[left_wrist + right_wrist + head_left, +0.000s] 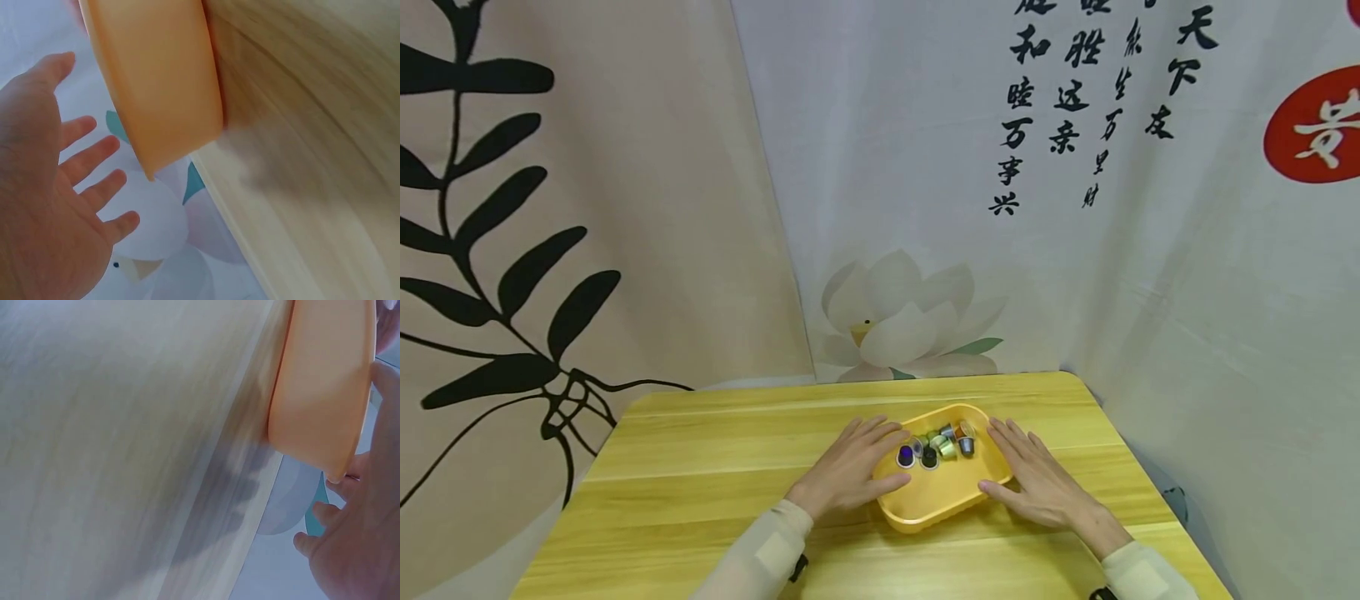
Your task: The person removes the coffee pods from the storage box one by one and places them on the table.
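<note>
A shallow yellow-orange plastic tray (936, 502) sits at a slant on the table. Several small coffee capsules lie grouped toward its far end, among them a purple one (906, 455), a black one (929, 457) and a dark silver one (966, 447). On the tray's left side is my left hand (850, 468), fingers extended and spread by the rim; the left wrist view shows a gap between those fingers and the tray wall (156, 81). My right hand (1039, 482) is at the right side, fingers extended, with fingertips at the rim in the right wrist view. Neither hand grips anything visible.
The wood-grain table (715, 467) extends on both sides of the tray, its back edge close to a hanging cloth (910, 208) printed with a lotus and black characters. A beige curtain (685, 208) with dark leaves hangs at the left.
</note>
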Motion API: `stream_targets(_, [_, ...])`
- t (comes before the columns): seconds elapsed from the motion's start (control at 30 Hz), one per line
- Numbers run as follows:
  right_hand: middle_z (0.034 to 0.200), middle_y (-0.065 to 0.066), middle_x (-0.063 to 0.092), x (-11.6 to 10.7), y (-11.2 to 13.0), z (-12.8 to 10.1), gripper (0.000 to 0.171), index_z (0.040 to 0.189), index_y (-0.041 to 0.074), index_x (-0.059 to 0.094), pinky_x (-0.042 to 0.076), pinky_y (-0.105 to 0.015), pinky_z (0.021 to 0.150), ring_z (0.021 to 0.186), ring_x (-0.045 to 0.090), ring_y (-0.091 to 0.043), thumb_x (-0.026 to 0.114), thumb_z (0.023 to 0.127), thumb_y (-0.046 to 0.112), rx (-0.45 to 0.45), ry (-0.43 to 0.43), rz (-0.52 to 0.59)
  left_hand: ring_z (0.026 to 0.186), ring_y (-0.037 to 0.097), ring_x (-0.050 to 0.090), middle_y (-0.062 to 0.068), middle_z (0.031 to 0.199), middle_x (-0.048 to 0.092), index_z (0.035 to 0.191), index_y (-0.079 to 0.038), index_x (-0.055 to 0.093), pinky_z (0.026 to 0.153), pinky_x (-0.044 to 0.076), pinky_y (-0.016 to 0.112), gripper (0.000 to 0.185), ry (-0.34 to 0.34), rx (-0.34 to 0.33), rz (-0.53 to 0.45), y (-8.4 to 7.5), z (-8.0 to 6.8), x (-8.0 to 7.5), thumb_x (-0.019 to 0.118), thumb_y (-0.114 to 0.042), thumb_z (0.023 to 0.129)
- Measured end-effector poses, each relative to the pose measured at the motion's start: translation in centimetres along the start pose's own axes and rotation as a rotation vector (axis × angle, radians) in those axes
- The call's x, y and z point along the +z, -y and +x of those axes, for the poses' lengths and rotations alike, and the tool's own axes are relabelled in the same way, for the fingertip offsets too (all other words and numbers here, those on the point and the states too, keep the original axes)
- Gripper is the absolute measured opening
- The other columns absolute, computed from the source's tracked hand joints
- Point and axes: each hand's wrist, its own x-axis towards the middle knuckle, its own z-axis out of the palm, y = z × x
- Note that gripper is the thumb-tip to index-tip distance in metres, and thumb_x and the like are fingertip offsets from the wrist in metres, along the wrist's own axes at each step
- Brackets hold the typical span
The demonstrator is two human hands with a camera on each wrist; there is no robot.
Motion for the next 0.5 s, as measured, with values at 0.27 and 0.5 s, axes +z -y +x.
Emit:
stream_targets(0.27, [0.187, -0.016, 0.03, 0.1, -0.1, 0.0, 0.096, 0.177, 0.004, 0.032, 0.025, -0.075, 0.137, 0.172, 0.03, -0.047, 0.068, 0.108, 0.061, 0.002, -0.006, 0.011, 0.163, 0.041, 0.049, 0.012, 0.168, 0.06, 0.163, -0.015, 0.059, 0.135, 0.035, 0.072, 0.061, 0.034, 0.06, 0.04, -0.8, 1.9, -0.1, 0.067, -0.048, 0.113])
stream_targets(0.5, [0.186, -0.015, 0.032, 0.1, -0.2, 0.1, 0.097, 0.177, 0.005, 0.033, 0.026, -0.076, 0.136, 0.172, 0.031, -0.047, 0.068, 0.108, 0.063, 0.009, -0.005, 0.01, 0.153, 0.033, 0.061, 0.008, 0.162, 0.067, 0.158, -0.013, 0.065, 0.133, 0.044, 0.062, 0.059, 0.029, 0.107, 0.116, -1.2, 3.6, 0.3, 0.071, -0.048, 0.111])
